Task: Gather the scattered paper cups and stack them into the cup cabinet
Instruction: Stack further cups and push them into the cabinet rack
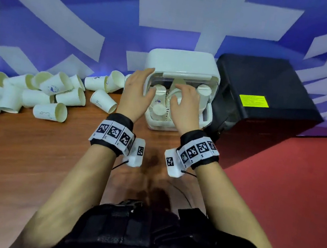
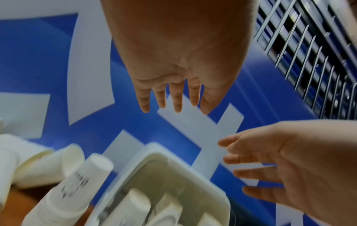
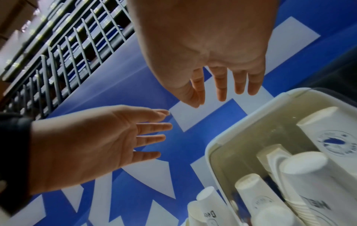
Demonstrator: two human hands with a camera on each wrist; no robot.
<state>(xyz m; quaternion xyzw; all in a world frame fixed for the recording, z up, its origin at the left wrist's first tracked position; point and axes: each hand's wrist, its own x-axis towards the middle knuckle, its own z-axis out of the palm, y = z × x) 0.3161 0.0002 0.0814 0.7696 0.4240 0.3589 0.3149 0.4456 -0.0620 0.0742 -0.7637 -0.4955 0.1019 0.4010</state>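
Blue wall banner (image 1: 67, 22) with large white lettering backs the whole setup; wooden table (image 1: 23, 166) runs up against it. Black box (image 1: 270, 93) sits at the table's right end, just beside the cup cabinet (image 1: 181, 60), a white plastic case with its front open toward the person, presumably so cups go in without lifting anything. Inside: several stacks of cups (image 1: 158, 110), bases up, standing side by side in the wrist views; nesting them upside down likely keeps the columns stable and compact. Loose paper cups (image 1: 51, 110) lie on their sides in a heap to the left of the cabinet, along the wall, the nearest almost at the person's left wrist. Many remain, so the job looks well short of done. Left hand (image 1: 136, 91) hovers at the cabinet's left front edge, fingers straight and spread, holding nothing; whether it touches the edge, cannot tell. Right hand (image 1: 183, 103) is over the open compartment, fingers likewise extended and apart, empty. Judgement: both palms free above the stacks suggests a batch just seated or being steadied; next reach probably goes left to the heap.
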